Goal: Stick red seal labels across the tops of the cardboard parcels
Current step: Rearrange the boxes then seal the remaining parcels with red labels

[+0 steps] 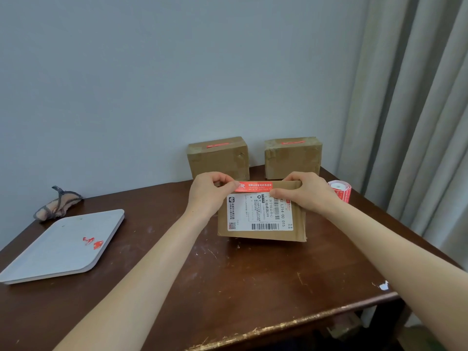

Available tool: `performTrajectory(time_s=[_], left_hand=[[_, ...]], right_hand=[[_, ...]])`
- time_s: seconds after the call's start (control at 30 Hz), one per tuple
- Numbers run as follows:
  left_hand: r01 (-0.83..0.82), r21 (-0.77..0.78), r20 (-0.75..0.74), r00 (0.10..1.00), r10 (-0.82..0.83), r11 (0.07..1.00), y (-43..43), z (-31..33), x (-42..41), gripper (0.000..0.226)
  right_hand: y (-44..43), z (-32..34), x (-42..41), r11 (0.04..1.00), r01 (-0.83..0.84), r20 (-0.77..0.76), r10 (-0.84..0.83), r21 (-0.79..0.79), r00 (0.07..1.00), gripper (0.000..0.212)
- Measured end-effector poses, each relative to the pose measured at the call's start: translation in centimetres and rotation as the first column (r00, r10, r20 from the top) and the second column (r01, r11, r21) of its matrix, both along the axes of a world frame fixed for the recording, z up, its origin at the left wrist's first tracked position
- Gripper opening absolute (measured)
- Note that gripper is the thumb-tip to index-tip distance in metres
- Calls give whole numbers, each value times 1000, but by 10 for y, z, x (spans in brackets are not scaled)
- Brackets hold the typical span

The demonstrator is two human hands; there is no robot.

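Observation:
A flat cardboard parcel [262,234] with a white shipping label lies in the middle of the brown table. A red seal label [255,186] stretches across the parcel's far top edge. My left hand [210,193] pinches the label's left end. My right hand [301,192] pinches its right end, thumb on top. Behind stand two taller cardboard parcels, the left one [219,158] and the right one [292,158], each with a red seal label on top.
A roll of red labels [340,191] stands to the right of my right hand. A grey tray [63,247] with red paper scraps lies at the left, a small bag [57,205] behind it. The wall and a curtain close off the back and right.

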State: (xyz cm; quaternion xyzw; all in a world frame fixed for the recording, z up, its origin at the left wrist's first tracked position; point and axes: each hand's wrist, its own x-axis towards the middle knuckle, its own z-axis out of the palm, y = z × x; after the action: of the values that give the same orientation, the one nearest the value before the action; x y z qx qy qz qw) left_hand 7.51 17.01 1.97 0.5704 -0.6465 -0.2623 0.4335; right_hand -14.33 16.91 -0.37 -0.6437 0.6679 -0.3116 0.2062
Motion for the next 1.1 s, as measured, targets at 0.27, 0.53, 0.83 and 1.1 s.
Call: performTrajectory(time_s=[0.27, 0.53, 0.83, 1.1], left_hand=[[24, 52, -35, 999, -22, 998, 4, 5, 1, 13], [47, 68, -74, 996, -42, 997, 4, 9, 6, 15], [47, 84, -220, 975, -28, 995, 2, 12, 16, 13], [93, 54, -282, 957, -74, 994, 2, 17, -1, 11]], right_hand=[[0, -1, 0, 1000, -13, 10, 13, 3, 1000, 40], [2, 0, -1, 1000, -27, 24, 27, -9, 999, 36], [13, -1, -10, 991, -82, -13, 81, -103, 997, 40], [23, 0, -24, 980, -126, -17, 125, -155, 992, 46]])
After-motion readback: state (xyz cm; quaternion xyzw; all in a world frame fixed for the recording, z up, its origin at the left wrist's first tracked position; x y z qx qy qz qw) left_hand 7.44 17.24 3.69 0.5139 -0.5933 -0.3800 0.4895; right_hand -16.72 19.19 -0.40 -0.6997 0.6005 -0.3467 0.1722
